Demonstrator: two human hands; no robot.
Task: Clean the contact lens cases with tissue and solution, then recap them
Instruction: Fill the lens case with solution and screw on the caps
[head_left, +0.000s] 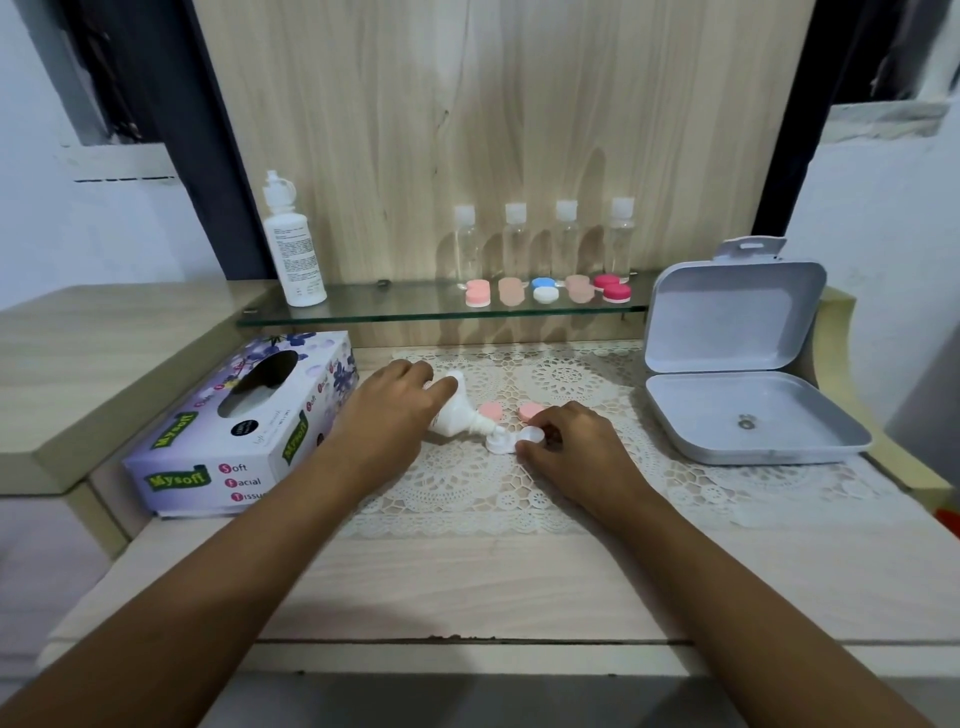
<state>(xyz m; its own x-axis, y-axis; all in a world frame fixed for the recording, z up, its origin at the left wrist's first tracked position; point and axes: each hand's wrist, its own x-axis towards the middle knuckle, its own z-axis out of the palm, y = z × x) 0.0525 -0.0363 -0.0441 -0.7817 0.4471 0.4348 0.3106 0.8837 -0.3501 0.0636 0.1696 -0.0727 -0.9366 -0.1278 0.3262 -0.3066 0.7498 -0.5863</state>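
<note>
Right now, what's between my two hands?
Head view: the tilted bottle, its nozzle at the white case, with two pink caps just behind.

Tissue box (239, 431) crowding left, grey case (753, 415) right (lid upright), passable tabletop (467, 582) nearer

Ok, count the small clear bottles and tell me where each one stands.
4, in a row on the glass shelf against the wooden panel: leftmost bottle, second bottle, third bottle, rightmost bottle. None looks hidden.

Light wood desk (467, 582) w/ back panel (467, 104), glass shelf (395, 307); white walls (130, 234).
</note>
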